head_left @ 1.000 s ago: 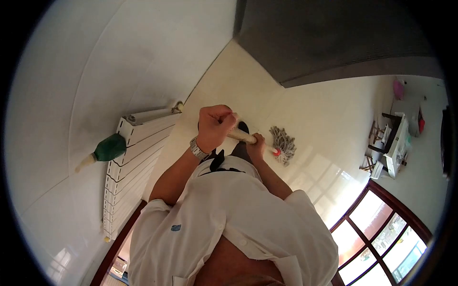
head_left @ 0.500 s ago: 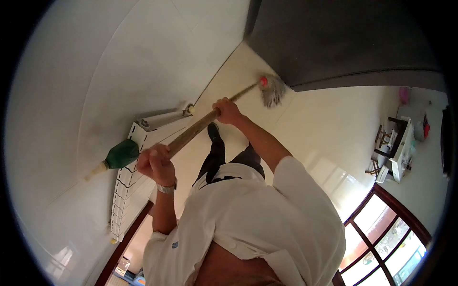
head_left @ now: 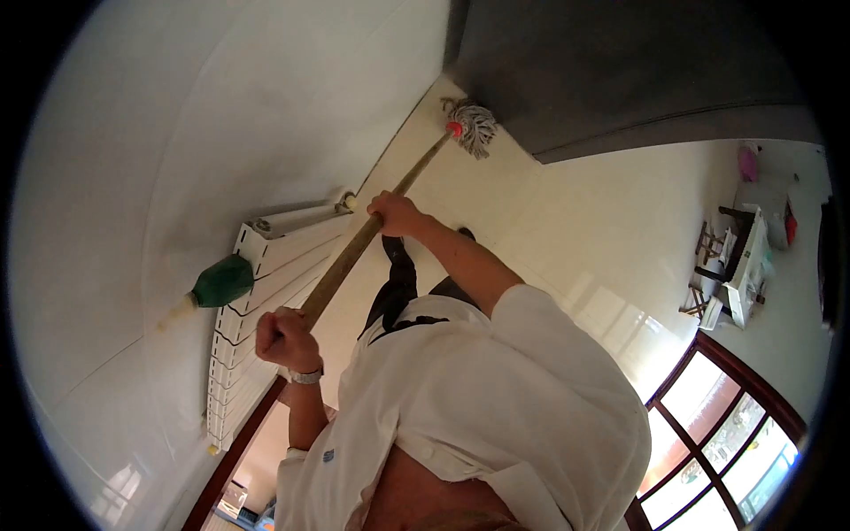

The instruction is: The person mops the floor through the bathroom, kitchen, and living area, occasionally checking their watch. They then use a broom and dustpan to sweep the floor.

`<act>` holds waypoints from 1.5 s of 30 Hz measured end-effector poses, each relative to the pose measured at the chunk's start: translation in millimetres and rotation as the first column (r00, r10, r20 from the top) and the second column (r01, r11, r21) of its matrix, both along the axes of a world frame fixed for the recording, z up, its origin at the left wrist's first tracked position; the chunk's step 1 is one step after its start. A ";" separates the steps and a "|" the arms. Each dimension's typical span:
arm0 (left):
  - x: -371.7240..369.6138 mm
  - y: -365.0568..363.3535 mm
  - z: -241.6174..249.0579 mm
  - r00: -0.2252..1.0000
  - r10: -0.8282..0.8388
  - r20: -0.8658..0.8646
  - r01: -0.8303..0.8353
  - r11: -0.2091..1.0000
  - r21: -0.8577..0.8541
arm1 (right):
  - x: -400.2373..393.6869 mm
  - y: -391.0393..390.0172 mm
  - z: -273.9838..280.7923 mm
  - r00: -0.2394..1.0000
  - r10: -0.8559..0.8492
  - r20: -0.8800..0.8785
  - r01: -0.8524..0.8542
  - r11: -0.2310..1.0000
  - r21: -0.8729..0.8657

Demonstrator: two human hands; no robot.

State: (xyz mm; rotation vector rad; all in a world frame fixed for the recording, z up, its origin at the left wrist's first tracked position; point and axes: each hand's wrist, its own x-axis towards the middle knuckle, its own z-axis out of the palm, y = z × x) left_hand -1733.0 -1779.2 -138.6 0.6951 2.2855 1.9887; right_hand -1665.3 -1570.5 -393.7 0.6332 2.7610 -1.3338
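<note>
A mop with a long wooden handle [head_left: 350,257] runs from lower left to upper right in the head view. My left hand [head_left: 288,339], with a watch at its wrist, is closed around the handle's near end. Farther down the shaft, my right hand [head_left: 396,215] grips it. At the far end, a red collar holds the grey string mop head [head_left: 475,126], which lies on the pale floor [head_left: 522,208] close to the corner by a dark panel.
A white radiator [head_left: 292,239] stands along the left wall, with a green bottle-shaped object [head_left: 223,281] beside it. The dark panel [head_left: 637,71] fills the upper right. At right are a white table [head_left: 748,252], small stools and a brown-framed glass door [head_left: 708,434].
The mop head has moved left and away from me, toward the corner between the wall and the dark panel. My right hand has shifted left with the handle.
</note>
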 end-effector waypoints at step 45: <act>3.1 20.4 -26.4 0.918 -0.342 -0.201 0.356 0.934 0.038 | -35.3 59.6 -0.4 0.967 0.246 0.071 -0.254 0.956 0.145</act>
